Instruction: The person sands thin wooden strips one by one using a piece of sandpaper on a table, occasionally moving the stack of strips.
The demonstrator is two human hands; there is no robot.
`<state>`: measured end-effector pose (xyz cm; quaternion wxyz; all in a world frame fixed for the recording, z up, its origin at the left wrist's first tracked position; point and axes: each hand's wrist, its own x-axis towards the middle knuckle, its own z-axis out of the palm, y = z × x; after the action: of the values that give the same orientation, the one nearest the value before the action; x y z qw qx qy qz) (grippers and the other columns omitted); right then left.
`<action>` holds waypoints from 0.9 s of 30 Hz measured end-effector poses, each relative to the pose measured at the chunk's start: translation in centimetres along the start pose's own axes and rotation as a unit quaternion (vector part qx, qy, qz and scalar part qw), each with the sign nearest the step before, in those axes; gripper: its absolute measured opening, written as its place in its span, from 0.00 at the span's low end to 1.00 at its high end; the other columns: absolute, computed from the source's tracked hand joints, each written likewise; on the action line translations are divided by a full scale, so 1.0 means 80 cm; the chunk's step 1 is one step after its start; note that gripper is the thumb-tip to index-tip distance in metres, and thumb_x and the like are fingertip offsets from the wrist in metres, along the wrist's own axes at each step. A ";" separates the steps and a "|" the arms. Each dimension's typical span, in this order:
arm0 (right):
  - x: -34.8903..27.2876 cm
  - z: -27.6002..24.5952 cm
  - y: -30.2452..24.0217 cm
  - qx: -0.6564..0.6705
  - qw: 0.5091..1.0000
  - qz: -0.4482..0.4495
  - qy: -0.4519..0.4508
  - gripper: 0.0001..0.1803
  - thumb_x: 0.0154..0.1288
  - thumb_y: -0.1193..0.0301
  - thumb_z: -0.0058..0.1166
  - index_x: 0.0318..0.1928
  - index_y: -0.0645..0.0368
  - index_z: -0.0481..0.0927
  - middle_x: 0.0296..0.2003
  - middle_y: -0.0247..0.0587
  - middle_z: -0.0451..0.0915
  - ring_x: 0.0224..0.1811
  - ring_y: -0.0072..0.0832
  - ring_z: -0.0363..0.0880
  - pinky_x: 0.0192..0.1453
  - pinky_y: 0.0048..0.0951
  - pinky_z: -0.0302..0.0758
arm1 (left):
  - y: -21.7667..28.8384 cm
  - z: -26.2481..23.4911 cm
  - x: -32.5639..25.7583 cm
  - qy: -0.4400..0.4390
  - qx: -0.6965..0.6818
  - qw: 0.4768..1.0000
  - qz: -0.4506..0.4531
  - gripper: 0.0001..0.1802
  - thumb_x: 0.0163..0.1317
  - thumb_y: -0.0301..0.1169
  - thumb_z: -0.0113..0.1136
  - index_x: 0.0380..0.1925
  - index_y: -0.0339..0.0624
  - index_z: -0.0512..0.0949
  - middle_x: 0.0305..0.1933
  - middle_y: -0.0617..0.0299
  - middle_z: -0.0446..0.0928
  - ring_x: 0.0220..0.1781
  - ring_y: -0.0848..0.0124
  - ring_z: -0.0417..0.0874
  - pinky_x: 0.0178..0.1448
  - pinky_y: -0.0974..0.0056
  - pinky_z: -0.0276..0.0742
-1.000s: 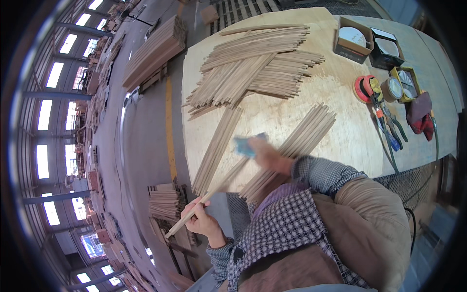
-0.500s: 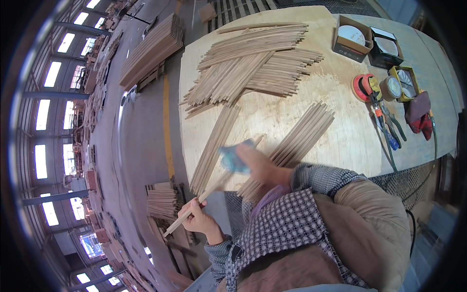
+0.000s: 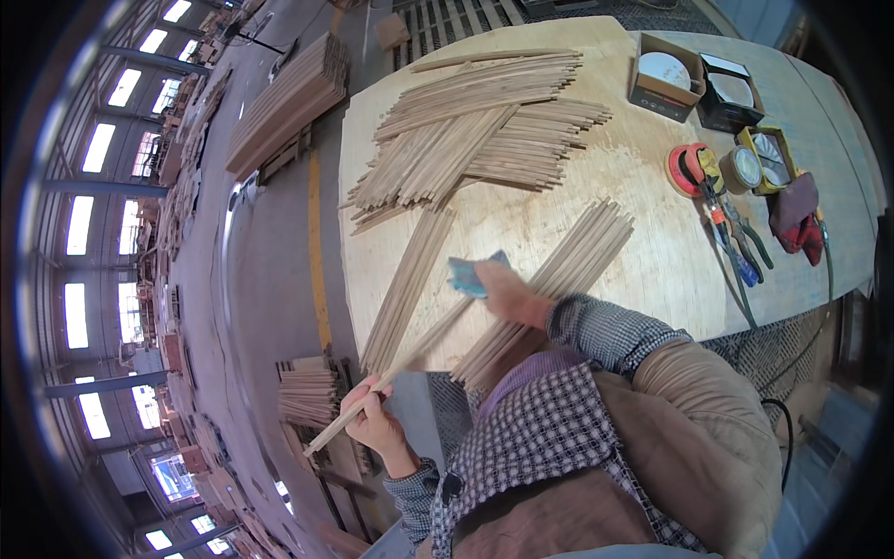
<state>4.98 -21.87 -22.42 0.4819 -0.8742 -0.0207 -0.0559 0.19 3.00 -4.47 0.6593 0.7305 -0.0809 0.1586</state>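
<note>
I'd stroke flat and even, tbh, with the left hand (image 3: pixel 374 427) gripping the stick (image 3: pixel 424 344) toward seven o'clock and the right hand (image 3: pixel 508 293) clutching the blue pad (image 3: pixel 470 278) by its one-thirty end.

Held slat (image 3: pixel 426 341), centre, and piled slats (image 3: pixel 480 88), upper centre: bare wood, matt, grain visible. Tabletop (image 3: pixel 666 270), centre right: smooth plywood, faint sheen. Boxes (image 3: pixel 657 99), upper right: cardboard. Checked garment (image 3: pixel 531 424), lower centre: woven cloth, matt.
</note>
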 end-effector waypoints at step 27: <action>-0.014 0.022 -0.047 0.085 0.987 -0.134 -0.013 0.13 0.58 0.78 0.46 0.44 0.67 0.70 0.44 0.58 0.72 0.53 0.50 0.72 0.58 0.46 0.69 | -0.015 0.011 -0.026 0.223 0.137 0.963 -0.064 0.08 0.63 0.24 0.59 0.27 0.35 0.71 0.24 0.59 0.73 0.22 0.74 0.73 0.29 0.69 0.71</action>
<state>3.67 -18.33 -20.30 0.5422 -0.8201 -0.1485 -0.1071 -1.26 2.11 -6.34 0.5628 0.7638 0.1378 0.2845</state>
